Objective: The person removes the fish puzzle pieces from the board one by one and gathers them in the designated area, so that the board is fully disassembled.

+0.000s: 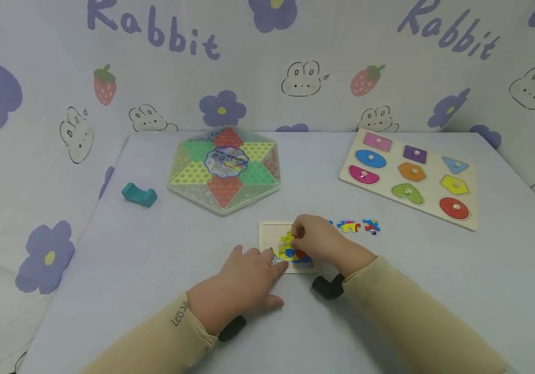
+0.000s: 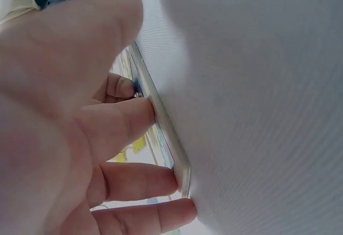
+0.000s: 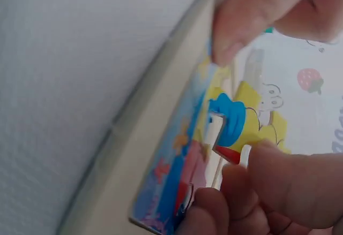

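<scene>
A small wooden jigsaw tray (image 1: 267,228) lies on the table in front of me, partly filled with colourful pieces. My left hand (image 1: 246,280) rests on its near left edge, fingers extended; the left wrist view shows the fingertips touching the rim. Over the tray's right side, my right hand (image 1: 325,241) pinches a yellow, blue and red jigsaw piece (image 3: 257,125) between thumb and fingers. That piece stands tilted up from the tray in the right wrist view. Loose jigsaw pieces, one yellow and red (image 1: 349,226) and one blue and red (image 1: 372,226), lie right of the right hand.
A hexagonal star-pattern board game (image 1: 225,195) sits at the back left, with a teal curved block (image 1: 139,195) beside it. At the back right lies a wooden knob-shape board (image 1: 384,169). A patterned cloth (image 1: 258,57) hangs behind the table.
</scene>
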`<act>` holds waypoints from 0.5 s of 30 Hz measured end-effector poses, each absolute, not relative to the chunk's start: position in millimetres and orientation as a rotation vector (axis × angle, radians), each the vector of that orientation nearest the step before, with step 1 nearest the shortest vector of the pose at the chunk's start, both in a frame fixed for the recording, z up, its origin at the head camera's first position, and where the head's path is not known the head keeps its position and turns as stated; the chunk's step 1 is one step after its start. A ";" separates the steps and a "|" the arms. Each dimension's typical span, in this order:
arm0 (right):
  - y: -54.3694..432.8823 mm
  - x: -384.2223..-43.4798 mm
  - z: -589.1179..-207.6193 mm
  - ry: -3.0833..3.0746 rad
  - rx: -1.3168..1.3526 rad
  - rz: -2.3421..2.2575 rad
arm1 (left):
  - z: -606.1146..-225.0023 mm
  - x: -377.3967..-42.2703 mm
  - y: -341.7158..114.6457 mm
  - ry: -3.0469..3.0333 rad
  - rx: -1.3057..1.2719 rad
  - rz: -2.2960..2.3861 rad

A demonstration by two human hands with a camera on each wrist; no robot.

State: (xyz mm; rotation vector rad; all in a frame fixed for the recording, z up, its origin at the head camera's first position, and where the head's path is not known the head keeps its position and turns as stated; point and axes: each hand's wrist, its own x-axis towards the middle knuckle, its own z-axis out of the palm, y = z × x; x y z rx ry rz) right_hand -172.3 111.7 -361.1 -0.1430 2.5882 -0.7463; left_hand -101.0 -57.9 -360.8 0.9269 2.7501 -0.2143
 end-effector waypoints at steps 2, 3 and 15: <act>116.8 -172.7 -359.5 2.567 -0.131 -0.815 | -361.4 -100.9 -57.4 2.745 0.921 -0.216; 120.5 -173.1 -358.7 2.552 -0.123 -0.858 | -361.9 -100.8 -57.1 2.743 0.919 -0.213; 212.1 -176.5 -346.0 2.410 0.089 -1.051 | -363.8 -100.3 -59.0 2.736 0.905 -0.124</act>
